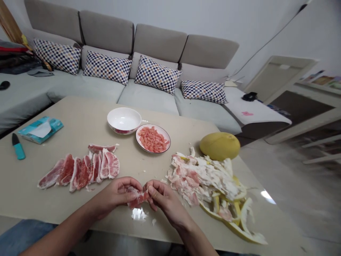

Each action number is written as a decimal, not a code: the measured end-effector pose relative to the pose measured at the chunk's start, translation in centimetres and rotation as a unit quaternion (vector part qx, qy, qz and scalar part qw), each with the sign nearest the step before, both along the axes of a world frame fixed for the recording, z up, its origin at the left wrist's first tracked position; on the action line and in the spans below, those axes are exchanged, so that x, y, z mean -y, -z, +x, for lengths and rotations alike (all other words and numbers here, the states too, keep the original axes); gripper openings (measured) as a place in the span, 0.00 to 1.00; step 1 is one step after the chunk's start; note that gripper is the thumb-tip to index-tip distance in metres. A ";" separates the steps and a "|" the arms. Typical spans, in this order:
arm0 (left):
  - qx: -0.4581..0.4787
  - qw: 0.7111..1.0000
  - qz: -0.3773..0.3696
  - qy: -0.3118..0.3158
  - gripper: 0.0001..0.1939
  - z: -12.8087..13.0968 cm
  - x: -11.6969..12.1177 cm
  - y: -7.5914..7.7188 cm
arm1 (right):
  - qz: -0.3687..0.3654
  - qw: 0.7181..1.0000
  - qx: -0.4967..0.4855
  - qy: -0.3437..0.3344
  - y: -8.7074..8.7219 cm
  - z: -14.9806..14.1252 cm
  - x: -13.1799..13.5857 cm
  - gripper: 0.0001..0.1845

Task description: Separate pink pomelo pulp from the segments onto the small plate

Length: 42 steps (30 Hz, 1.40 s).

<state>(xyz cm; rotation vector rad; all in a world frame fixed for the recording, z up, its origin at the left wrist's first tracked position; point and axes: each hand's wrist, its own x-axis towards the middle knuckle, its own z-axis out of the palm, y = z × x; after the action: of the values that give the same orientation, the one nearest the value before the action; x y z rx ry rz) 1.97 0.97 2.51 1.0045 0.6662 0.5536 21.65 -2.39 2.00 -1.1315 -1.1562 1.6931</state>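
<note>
A pink pomelo segment (pixel 136 200) is held above the table's near edge, with whitish membrane on its top side. My left hand (pixel 121 193) is closed around its left part. The fingers of my right hand (pixel 161 197) pinch its right end. To the left lies a row of pomelo segments (pixel 84 171) with pale skins. Beyond my hands is a plate (pixel 168 138) of small pink pulp pieces (pixel 153 139). Close to my right hand, a heap of torn membrane and white pith (pixel 197 176) lies by yellow peel (pixel 234 224).
A white bowl (pixel 124 119) stands beside the plate. One whole yellow pomelo (pixel 220 146) rests at the table's right side. At the left are a tissue pack (pixel 41 129) and a knife (pixel 18 147) with a turquoise handle. Behind the table (pixel 74 117) is a grey sofa (pixel 106 32) with patterned cushions.
</note>
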 end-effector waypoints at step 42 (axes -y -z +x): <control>-0.058 0.992 -0.009 -0.112 0.11 1.1 0.8 1.5 | 0.361 0.869 0.313 0.133 2.0 -2.7 2.2 0.04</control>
<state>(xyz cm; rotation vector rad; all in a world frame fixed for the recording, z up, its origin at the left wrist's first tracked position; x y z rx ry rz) 3.07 0.21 0.98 0.9557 0.8928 0.6872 18.98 -4.59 0.00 -1.2758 -1.7287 0.5536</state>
